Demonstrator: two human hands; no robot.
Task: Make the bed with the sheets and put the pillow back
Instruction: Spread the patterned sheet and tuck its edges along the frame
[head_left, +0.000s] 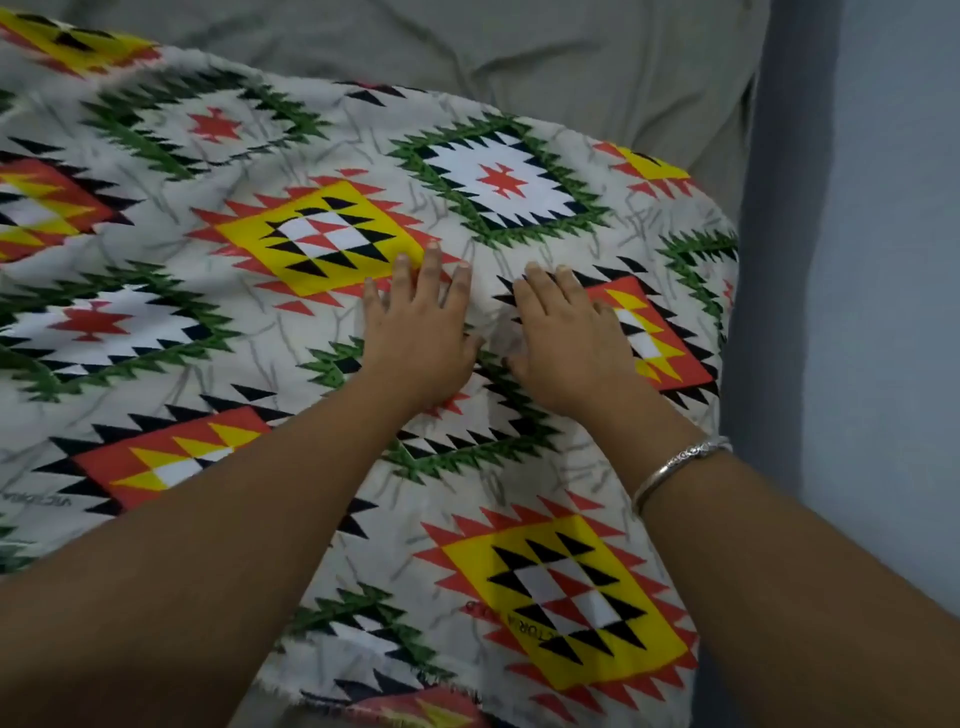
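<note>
On the patterned sheet (322, 239), near its middle, both hands lie flat, palms down, fingers straight and slightly spread, gripping nothing. The left hand (421, 332) is just beside the right hand (566, 343), thumbs nearly meeting. The patterned sheet's left side is cut off and its printed lettering is too blurred to read. Beyond its far edge shows a grey sheet (467, 52). A silver bangle (680, 465) circles the right wrist.

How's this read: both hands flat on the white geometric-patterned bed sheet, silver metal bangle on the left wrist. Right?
One error: the silver metal bangle sits on the right wrist, not the left, as the head view shows. Both the left hand and the right hand do lie flat on the white geometric-patterned bed sheet.
</note>
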